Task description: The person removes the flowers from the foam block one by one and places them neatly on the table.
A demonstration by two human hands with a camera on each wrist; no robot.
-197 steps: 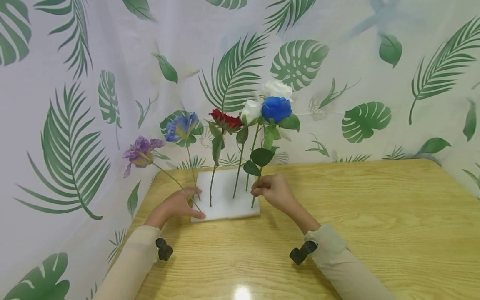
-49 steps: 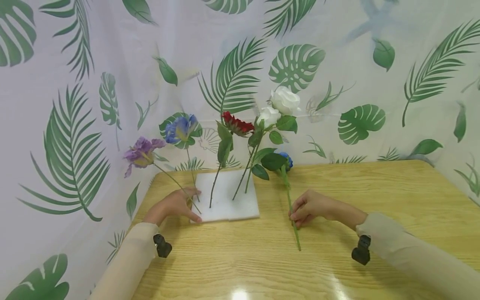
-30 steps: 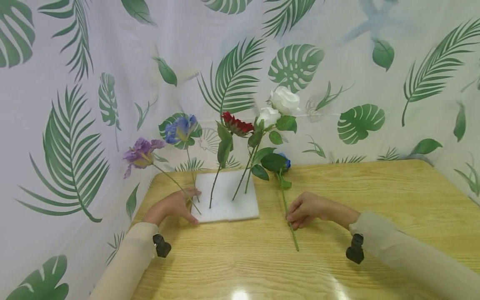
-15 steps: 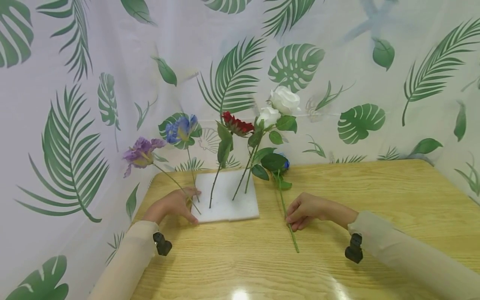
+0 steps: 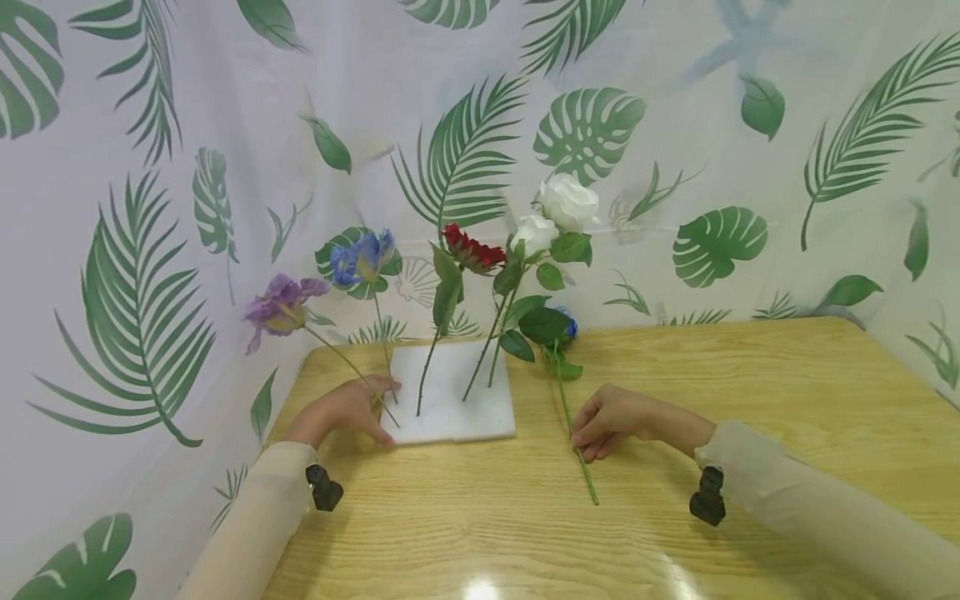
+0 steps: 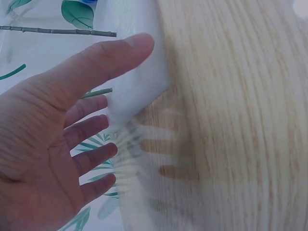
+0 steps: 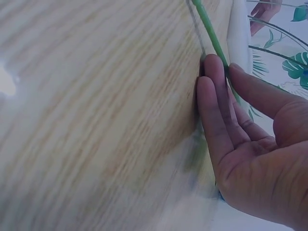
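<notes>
By the right hand (image 5: 611,421), a slim green stem (image 5: 588,481) is pinched, right of the flat white foam (image 5: 491,417); the stem's blue bloom (image 5: 573,327) is mostly hidden by leaves (image 5: 545,326). Left hand (image 5: 347,412) is loosely extended at the foam's left edge.

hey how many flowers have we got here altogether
6. Left to right, a purple flower, light-blue flower, red flower, small white rose and larger white rose rise from the white board; the right hand holds a blue rose, partly hidden by leaves.
</notes>
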